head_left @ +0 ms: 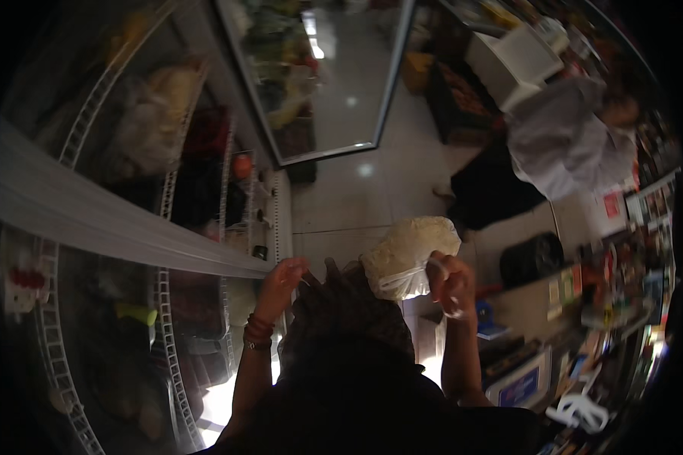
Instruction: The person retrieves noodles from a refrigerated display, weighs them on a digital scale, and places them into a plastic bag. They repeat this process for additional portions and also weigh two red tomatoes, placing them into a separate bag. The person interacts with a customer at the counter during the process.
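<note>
Right hand [453,285] holds pale plastic bag [411,249]. Left hand [279,285] left of bag; can't tell if gripping.

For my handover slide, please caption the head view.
Right hand holding a bulging plastic bag above a tiled floor, left hand nearer the white wire shelves.

A black top [349,409] deep in shadow, a dark brown cloth [341,315] with blurred pattern over the lower body, forearms [461,356] bare, reddish bands [259,327] around the wrist of the left hand [284,280], one thin darker bracelet [258,344] just beside
</note>
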Demonstrator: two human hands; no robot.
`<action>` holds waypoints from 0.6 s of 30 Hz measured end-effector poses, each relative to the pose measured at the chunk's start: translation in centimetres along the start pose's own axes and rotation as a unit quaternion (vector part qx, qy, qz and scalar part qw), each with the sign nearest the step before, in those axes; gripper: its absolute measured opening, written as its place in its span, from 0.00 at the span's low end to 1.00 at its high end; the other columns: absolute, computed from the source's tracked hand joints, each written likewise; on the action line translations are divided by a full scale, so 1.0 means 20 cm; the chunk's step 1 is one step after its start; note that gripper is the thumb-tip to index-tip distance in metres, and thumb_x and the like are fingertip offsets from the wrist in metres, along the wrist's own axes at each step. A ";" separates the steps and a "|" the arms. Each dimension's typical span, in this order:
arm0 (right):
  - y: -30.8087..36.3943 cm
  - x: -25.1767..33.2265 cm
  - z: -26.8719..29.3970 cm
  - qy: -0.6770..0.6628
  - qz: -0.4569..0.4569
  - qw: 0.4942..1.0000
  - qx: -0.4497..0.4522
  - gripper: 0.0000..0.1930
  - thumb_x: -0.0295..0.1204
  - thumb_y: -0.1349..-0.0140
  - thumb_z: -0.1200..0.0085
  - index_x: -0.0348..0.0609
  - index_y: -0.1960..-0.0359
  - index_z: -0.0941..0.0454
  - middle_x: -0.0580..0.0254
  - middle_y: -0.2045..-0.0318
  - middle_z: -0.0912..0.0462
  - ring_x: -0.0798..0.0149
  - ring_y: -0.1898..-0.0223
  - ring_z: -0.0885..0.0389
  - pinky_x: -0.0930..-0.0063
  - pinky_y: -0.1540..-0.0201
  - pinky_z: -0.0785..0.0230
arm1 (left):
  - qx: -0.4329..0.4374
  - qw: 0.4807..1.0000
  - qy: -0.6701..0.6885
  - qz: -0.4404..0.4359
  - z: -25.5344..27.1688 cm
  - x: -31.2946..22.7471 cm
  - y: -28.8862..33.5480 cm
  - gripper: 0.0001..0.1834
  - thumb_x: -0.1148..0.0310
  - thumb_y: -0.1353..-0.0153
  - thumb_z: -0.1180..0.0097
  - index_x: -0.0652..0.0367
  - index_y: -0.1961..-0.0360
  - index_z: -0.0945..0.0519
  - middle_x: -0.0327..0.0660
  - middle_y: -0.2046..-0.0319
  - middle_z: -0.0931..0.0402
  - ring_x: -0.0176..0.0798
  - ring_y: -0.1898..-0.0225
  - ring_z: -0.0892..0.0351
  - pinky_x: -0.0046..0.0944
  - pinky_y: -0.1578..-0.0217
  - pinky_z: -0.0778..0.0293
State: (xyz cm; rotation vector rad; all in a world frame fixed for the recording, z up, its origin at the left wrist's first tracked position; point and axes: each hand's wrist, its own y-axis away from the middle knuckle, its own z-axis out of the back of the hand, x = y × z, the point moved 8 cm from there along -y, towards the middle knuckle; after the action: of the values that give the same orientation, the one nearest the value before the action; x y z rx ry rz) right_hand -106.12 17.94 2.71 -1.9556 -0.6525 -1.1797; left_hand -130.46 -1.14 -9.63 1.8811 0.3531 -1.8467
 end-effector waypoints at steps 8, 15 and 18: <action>1.10 1.02 0.47 0.158 0.212 0.877 -0.402 0.23 0.48 0.37 0.47 0.37 0.57 0.31 0.58 0.67 0.27 0.69 0.65 0.33 0.79 0.62 0.41 | 0.267 0.959 -0.081 -0.045 -0.69 -0.03 -0.24 0.14 0.68 0.31 0.53 0.63 0.48 0.25 0.38 0.54 0.23 0.32 0.51 0.26 0.33 0.46 0.33; 2.24 1.39 0.66 0.407 0.133 0.544 -0.721 0.14 0.38 0.30 0.54 0.39 0.55 0.27 0.66 0.66 0.26 0.73 0.63 0.28 0.81 0.60 0.38 | 0.375 0.914 -0.140 -0.072 -1.11 -0.02 -0.50 0.18 0.64 0.31 0.51 0.63 0.45 0.27 0.43 0.50 0.23 0.38 0.49 0.24 0.38 0.45 0.31; 2.44 1.28 0.77 0.367 0.115 0.537 -0.751 0.13 0.39 0.31 0.51 0.43 0.55 0.25 0.67 0.64 0.24 0.74 0.60 0.27 0.80 0.58 0.37 | 0.365 0.869 -0.282 -0.178 -1.22 -0.05 -0.69 0.19 0.63 0.33 0.49 0.62 0.46 0.26 0.47 0.48 0.24 0.46 0.45 0.27 0.44 0.44 0.32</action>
State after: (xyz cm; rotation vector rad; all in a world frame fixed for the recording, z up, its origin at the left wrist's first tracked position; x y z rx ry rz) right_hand -51.05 2.76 4.66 -2.0341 1.6028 -2.4977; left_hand -116.38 23.05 -11.30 1.6126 -0.2715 -2.9763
